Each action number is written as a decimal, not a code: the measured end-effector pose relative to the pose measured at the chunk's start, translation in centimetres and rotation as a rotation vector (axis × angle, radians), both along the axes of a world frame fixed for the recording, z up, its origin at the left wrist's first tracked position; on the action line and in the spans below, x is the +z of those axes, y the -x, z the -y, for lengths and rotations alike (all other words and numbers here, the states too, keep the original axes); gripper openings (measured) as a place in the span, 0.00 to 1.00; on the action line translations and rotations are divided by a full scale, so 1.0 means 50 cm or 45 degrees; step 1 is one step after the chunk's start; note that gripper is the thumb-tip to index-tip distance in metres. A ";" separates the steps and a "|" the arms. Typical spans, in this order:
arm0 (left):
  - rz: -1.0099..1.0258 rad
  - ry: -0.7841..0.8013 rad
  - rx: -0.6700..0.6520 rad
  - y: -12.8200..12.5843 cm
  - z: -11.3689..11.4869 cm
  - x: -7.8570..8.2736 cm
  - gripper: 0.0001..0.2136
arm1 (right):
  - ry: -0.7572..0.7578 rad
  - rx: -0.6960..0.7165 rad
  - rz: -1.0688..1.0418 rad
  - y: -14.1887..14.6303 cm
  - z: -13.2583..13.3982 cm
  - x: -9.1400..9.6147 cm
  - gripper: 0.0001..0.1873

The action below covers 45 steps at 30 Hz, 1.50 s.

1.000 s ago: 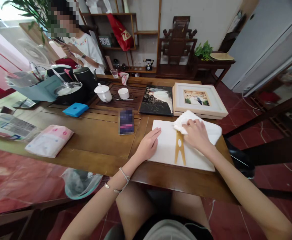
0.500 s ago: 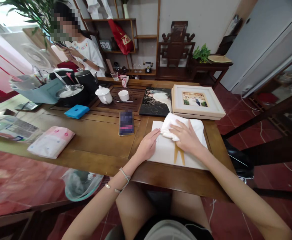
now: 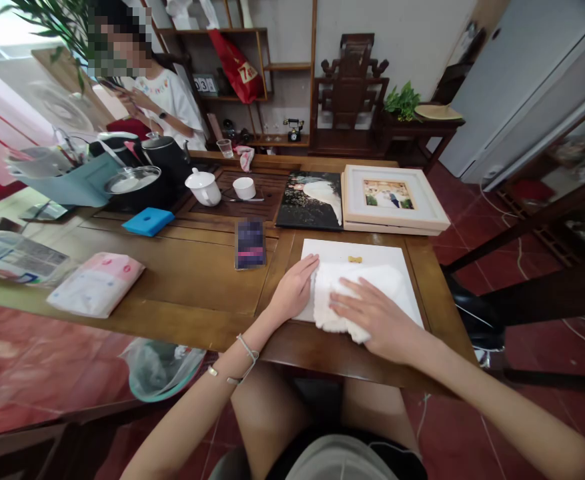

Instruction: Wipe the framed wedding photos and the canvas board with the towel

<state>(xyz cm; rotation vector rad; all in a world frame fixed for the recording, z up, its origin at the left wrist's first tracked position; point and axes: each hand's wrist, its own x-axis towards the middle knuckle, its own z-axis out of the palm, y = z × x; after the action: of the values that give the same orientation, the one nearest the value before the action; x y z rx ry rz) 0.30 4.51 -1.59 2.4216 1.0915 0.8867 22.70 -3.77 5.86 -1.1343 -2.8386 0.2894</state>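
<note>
A white square panel (image 3: 329, 250) lies flat near the table's front right corner. Across its lower half is a white cloth (image 3: 337, 310), bunched and fuzzy. My right hand (image 3: 379, 317) presses the cloth down on the panel, its fingers spread over the top and its thumb out of sight. Along the panel's left edge my left hand (image 3: 295, 287) rests with fingers stretched out, holding nothing. Above the cloth a small gold bow-shaped piece (image 3: 355, 259) shows on the panel; whatever lies under the cloth is hidden.
Behind the panel are a black photo panel (image 3: 309, 200) and stacked white picture frames (image 3: 397, 200). Left of my hands lie a phone (image 3: 251, 245), a blue block (image 3: 149, 221) and a tissue pack (image 3: 97, 283). A person (image 3: 167, 100) sits across the table.
My right hand has drawn the cloth from the panel's upper part toward me. The gold bow-shaped piece is uncovered, and the gold legs below it are covered. My left hand stays put.
</note>
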 end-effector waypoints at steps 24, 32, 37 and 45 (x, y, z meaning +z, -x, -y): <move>0.035 0.033 0.000 0.000 0.001 0.001 0.24 | -0.034 -0.125 -0.031 -0.022 -0.018 0.011 0.38; 0.032 0.037 0.007 0.000 0.000 0.002 0.23 | -0.187 -0.371 0.047 -0.001 -0.144 -0.008 0.30; 0.023 0.040 -0.004 0.001 0.000 0.001 0.23 | -0.211 -0.210 0.072 -0.008 -0.071 -0.005 0.32; 0.048 0.044 -0.011 0.002 0.001 0.003 0.24 | -0.048 -0.016 0.005 -0.005 0.070 0.008 0.38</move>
<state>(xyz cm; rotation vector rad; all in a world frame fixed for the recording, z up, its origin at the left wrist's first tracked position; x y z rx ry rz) 0.20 4.46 -1.44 2.3701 1.0735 0.9002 22.94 -7.28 6.25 -1.1458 -2.8265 0.2321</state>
